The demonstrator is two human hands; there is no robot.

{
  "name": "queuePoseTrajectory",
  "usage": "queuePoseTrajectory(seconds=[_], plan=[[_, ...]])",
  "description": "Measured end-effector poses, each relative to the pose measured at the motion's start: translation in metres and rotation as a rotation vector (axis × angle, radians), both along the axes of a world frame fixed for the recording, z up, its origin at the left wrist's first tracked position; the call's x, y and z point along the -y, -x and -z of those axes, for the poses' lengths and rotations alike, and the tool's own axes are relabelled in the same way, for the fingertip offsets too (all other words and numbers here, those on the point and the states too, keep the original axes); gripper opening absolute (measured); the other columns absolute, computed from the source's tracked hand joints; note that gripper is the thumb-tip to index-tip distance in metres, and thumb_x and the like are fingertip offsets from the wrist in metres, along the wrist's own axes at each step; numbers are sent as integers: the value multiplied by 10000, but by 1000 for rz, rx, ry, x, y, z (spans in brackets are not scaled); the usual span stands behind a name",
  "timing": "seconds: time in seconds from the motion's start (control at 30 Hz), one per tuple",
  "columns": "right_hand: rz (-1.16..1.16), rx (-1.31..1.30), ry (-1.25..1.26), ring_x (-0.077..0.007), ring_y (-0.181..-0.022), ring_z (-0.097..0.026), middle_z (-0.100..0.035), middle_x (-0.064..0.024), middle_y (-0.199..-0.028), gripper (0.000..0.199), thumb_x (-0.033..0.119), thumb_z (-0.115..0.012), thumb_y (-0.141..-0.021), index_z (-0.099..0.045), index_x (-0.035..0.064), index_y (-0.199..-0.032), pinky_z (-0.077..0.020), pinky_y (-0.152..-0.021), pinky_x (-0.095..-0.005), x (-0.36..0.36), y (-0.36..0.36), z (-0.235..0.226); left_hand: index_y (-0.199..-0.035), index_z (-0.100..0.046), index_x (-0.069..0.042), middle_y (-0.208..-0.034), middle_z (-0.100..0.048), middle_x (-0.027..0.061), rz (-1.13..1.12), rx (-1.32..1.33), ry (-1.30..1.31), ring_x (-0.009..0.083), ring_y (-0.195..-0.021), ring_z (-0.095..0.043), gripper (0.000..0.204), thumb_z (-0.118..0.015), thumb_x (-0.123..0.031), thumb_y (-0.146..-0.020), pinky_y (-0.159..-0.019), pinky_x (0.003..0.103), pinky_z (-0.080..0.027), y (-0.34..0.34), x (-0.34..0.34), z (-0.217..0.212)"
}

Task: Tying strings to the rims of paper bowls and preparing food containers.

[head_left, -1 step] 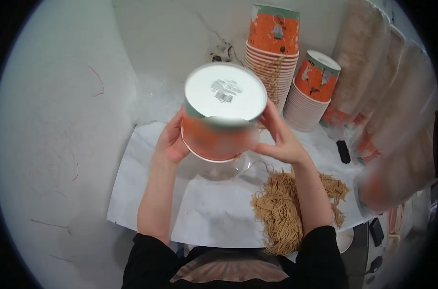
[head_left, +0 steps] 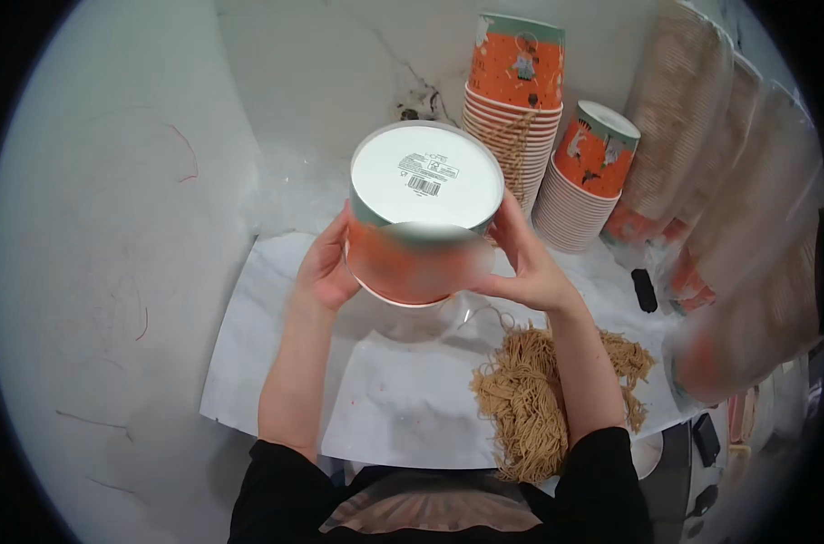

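Observation:
Between my two hands is an orange and green paper bucket [head_left: 423, 186], tilted upside down so its white printed base faces up. My left hand [head_left: 326, 265] grips the bucket's left side. On the right side, my right hand [head_left: 531, 265] holds it with the thumb toward the near side and the fingers partly hidden. A blurred patch covers part of the bucket's orange wall. Below my right forearm lies a thick bundle of tan string [head_left: 525, 399], and a loose strand curls from it toward the bucket.
Nested upside-down buckets form a tall stack [head_left: 518, 68] and a shorter stack [head_left: 598, 150] behind. Plastic-wrapped bucket stacks [head_left: 679, 118] lean at the right. A white sheet [head_left: 375, 399] covers the work surface; a small black object [head_left: 645, 290] lies on it.
The picture has shifted slightly, and the print on the bucket's base is sharper. Both hands keep the same hold.

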State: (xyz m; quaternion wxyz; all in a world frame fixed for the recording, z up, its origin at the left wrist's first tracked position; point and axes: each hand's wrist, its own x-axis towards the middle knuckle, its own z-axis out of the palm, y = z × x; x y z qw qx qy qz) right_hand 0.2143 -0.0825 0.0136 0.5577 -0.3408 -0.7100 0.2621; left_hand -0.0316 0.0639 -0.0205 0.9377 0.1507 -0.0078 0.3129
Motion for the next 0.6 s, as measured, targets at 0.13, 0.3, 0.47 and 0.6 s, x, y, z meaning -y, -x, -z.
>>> queuePoseTrajectory(seconds=[0.13,0.3,0.47,0.6], plan=[[120,-40,92,-293,-1434,-344,-342,-184,-1531,1212,275,-931,-664,-153,59,-1569,-295,-1180,-450,-10,15,-33,-1373,-487,8,-1355,-593,150,-32,-6,-29,271,-1222,-597,482,-465,-360,-1062,-1001,421,-526,-1,3,-5],[269,-106,38,-302,-1390,-405,-400,-206,-1479,1177,295,-953,-629,-241,51,-1534,-352,-1145,-445,-52,23,-41,-1400,-449,-9,-1241,-630,103,-94,-379,-328,191,-1047,-638,798,-536,-654,-938,-849,342,-554,20,6,-25],[403,-42,-65,-310,-1368,-424,-428,-193,-1450,1127,327,-939,-644,-293,-19,-1500,-369,-1136,-409,-85,27,-1,-1394,-425,2,-1004,-559,62,-472,-792,-478,133,-921,-568,651,-667,-399,-942,-815,347,-565,27,-7,-17],[459,13,-63,-322,-1340,-448,-449,-203,-1409,1128,329,-934,-645,-288,-22,-1501,-390,-1116,-420,-94,29,17,-1372,-492,25,-1108,-585,53,-466,-888,-631,126,-971,-568,560,-694,-260,-934,-880,356,-569,23,-19,1]])
